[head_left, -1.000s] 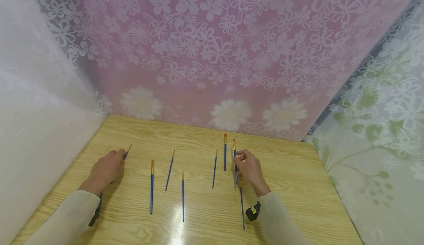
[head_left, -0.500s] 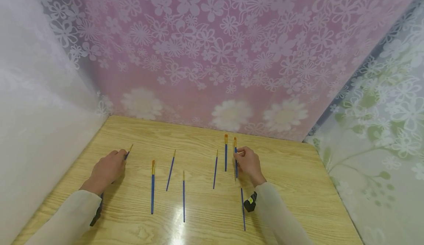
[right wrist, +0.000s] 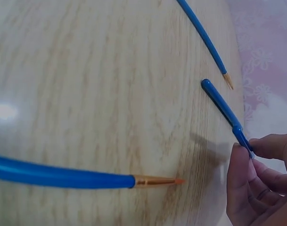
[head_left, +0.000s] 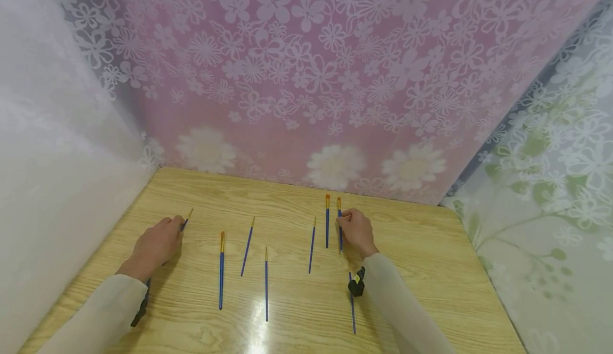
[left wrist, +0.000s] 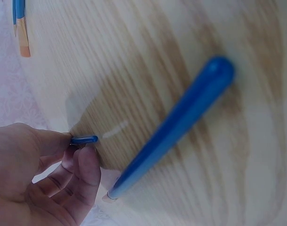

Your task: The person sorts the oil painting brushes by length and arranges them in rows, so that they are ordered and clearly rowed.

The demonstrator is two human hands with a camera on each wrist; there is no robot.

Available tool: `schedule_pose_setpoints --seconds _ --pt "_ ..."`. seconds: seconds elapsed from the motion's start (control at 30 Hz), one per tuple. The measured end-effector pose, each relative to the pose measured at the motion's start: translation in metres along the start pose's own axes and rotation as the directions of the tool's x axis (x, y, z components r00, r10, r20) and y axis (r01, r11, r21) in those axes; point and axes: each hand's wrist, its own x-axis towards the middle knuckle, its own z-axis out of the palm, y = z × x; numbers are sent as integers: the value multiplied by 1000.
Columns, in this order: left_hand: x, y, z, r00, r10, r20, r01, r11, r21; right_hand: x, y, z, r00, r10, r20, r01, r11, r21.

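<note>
In the head view my left hand (head_left: 155,247) is at the left of the wooden table, pinching a thin blue paintbrush (head_left: 187,219) with its bristles pointing away. The left wrist view shows this brush's handle end (left wrist: 89,140) between thumb and fingers. Nearer to that camera lies another blue paintbrush (left wrist: 169,129), mostly hidden under my wrist from above. My right hand (head_left: 356,231) pinches a flat paintbrush (head_left: 339,207) by its blue handle, close to the right of a similar flat paintbrush (head_left: 328,223). Their handles overlap in the right wrist view.
Several more blue brushes lie spread over the table (head_left: 421,269), among them a flat one (head_left: 221,271), thin ones (head_left: 247,250) in the middle and one (head_left: 353,311) under my right wrist. Flowered cloth walls (head_left: 287,88) enclose the back and sides.
My right hand has moved slightly away from me, carrying the flat paintbrush a little farther back until it lies almost level with its neighbour. The left hand has stayed in place.
</note>
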Motion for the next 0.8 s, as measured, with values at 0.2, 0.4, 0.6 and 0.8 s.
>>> schedule_pose_setpoints --seconds 0.2,0.4,0.6,0.8 --pt "0 1 0 1000 -1 -2 1 1000 -2 6 0 3 1000 -6 -5 6 996 -88" --pt "0 -1 1 1000 10 -8 -10 1000 0 11 -2 5 1000 15 1 -15 994 -106" --pt "0 -4 4 1000 19 -17 -19 1000 2 13 -3 7 1000 27 13 -26 994 -109" --pt "1 -7 8 997 45 -58 -45 999 10 18 -3 9 999 43 24 -39 989 -141"
